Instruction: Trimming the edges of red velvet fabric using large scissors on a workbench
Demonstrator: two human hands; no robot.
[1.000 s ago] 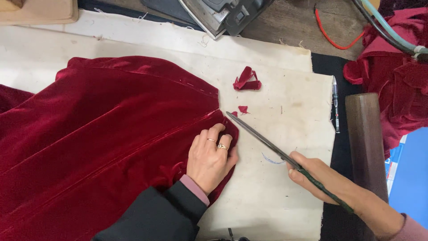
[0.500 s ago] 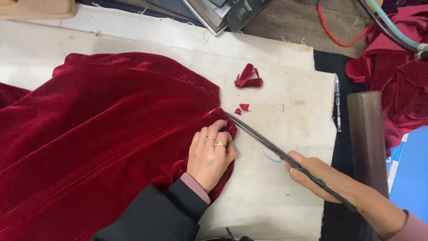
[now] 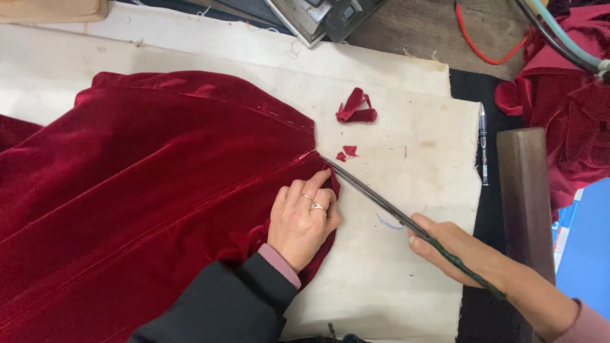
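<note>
Velvet fabric (image 3: pixel 146 190): deep crimson, plain, with lighter sheen bands along its folds. Table cover (image 3: pixel 394 279) beneath the velvet fabric: off-white, faintly stained, one blue pen mark near the velvet's right edge. Scraps (image 3: pixel 356 108) right of the velvet fabric: same crimson. Scissors (image 3: pixel 381 200) at its edge: dark grey blades, dark green handle. Sleeve (image 3: pixel 216 305) over the velvet fabric: black, pink cuff. Wooden block (image 3: pixel 524 190) far right of it: dark brown.

1. Scissors (image 3: pixel 381 200) lie further along the red velvet (image 3: pixel 159 190) edge; blade tips now at the seam.
2. Left hand (image 3: pixel 302 219) fingertips sit closer to the blades than earlier.
3. Right hand (image 3: pixel 457 248) sits slightly nearer the cloth.
</note>
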